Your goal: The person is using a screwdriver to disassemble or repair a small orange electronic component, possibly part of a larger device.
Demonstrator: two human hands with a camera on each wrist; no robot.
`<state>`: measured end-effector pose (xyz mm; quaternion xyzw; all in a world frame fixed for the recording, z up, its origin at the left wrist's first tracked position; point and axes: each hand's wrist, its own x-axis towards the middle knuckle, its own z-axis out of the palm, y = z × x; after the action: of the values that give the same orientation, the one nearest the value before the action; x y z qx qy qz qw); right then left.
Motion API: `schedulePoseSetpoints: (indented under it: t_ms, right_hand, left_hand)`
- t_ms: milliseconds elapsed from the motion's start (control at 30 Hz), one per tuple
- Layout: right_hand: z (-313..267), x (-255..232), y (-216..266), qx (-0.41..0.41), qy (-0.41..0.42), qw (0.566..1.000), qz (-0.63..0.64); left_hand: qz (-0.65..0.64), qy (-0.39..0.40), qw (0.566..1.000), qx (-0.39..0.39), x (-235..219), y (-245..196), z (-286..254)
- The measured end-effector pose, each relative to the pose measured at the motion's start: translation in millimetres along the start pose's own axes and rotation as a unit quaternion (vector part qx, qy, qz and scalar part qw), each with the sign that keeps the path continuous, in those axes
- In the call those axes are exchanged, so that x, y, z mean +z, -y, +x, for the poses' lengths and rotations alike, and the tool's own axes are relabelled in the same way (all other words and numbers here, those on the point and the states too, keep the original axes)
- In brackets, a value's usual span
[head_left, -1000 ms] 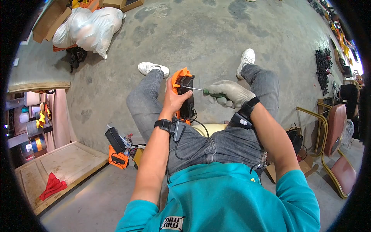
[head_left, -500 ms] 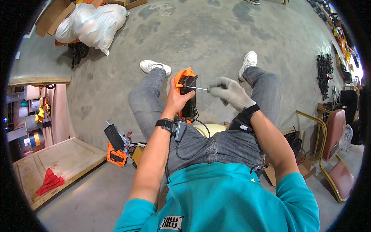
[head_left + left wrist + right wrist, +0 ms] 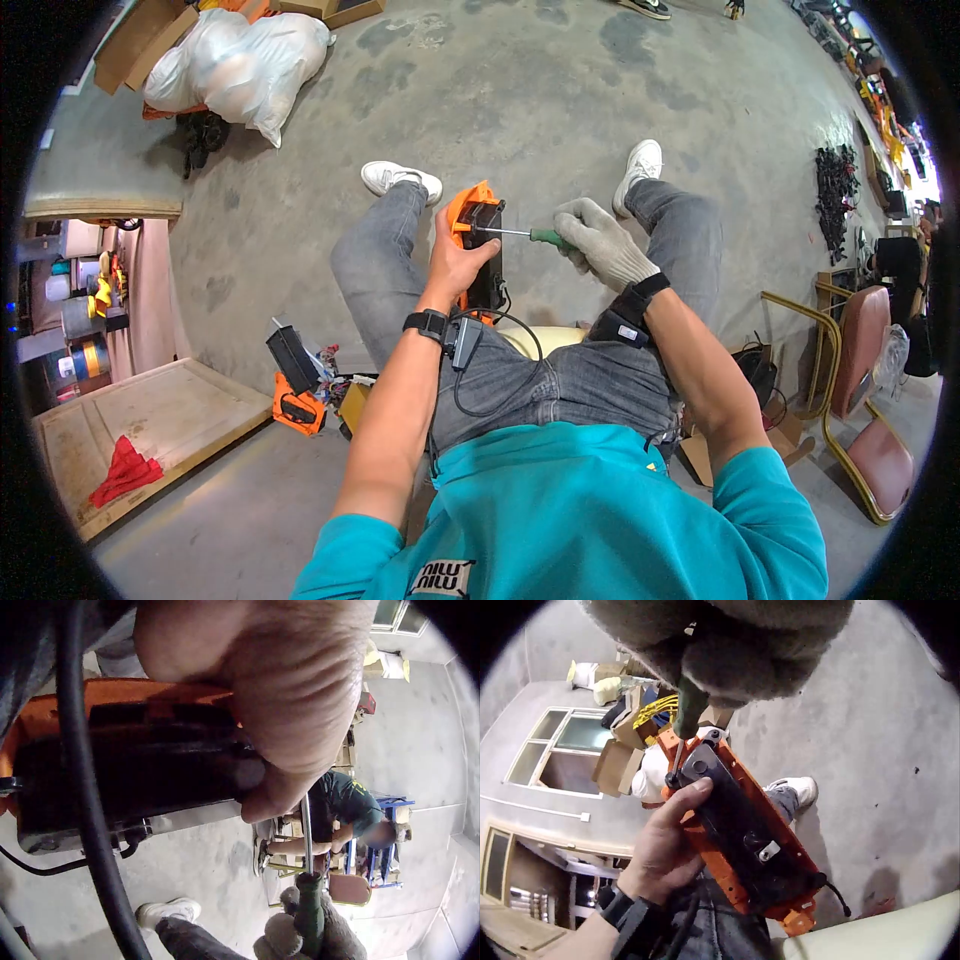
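Observation:
My bare left hand (image 3: 455,262) grips an orange plastic housing (image 3: 769,806) with a long black part (image 3: 739,832) set in it, thumb pressing on the black surface. On my right hand (image 3: 603,245) is a grey-white knit glove, its fingers around the green handle of a screwdriver (image 3: 548,237). The metal shaft runs level towards the housing. In the right wrist view its tip meets a corner of the housing beside my left thumb. A short black cable (image 3: 838,898) hangs from the housing's lower end.
Another orange housing (image 3: 298,405) and a black box (image 3: 293,358) lie beside my left leg. A wooden board (image 3: 190,410) with a red cloth (image 3: 127,472) is at lower left. White bags (image 3: 240,70) sit at upper left; a pink chair (image 3: 868,340) stands right. Another person (image 3: 352,810) appears in the left wrist view.
My right fingers loosened and shifted on the screwdriver handle half a second ago, blurred, and now close around it again. The housing stays nearly in place. A shoe has appeared at the top edge.

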<state>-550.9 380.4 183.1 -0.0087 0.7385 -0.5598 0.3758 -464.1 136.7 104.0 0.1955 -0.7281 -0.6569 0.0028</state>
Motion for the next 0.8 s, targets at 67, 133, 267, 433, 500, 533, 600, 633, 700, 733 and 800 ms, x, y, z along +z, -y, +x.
schedulePoseSetpoints:
  t_ms: [67,133,267,433,500,533,600,633,700,733,800]
  right_hand:
    - [6,-2,-9,-0.032,-0.011,0.999,0.013]
    - [12,-1,-19,-0.064,-0.024,0.997,0.026]
    - [10,0,-18,-0.028,-0.009,0.999,0.022]
    - [5,-8,-3,0.079,0.074,0.994,0.032]
    - [-1,-7,6,0.042,0.044,0.998,-0.017]
    - [1,-5,2,0.042,0.045,0.998,-0.018]
    - [3,3,-6,-0.052,-0.011,0.998,-0.032]
    - [1,3,-5,-0.051,-0.011,0.998,-0.032]
    - [-4,4,-1,-0.072,-0.042,0.996,-0.036]
    - [-4,5,-2,-0.073,-0.042,0.996,-0.035]
    - [-2,7,-6,-0.08,-0.048,0.995,-0.03]
  left_hand:
    - [-0.002,0.0,1.0,-0.009,-1,0,-1]
    - [0.002,0.006,1.0,0.005,0,0,-2]
    - [-0.028,-0.005,0.999,-0.015,2,0,-1]
    - [0.025,-0.015,1.0,0.003,1,-5,-3]
    - [0.015,-0.011,1.0,0.0,1,-3,-2]
    - [0.006,-0.01,1.0,-0.004,0,-1,-2]
    - [-0.001,-0.013,1.0,-0.011,-1,3,0]
    - [-0.009,-0.014,1.0,-0.016,-1,5,1]
    - [-0.01,-0.016,1.0,-0.02,0,5,-1]
    - [-0.011,-0.02,0.999,-0.024,0,3,-1]
    - [-0.013,-0.021,0.999,-0.019,1,1,-1]
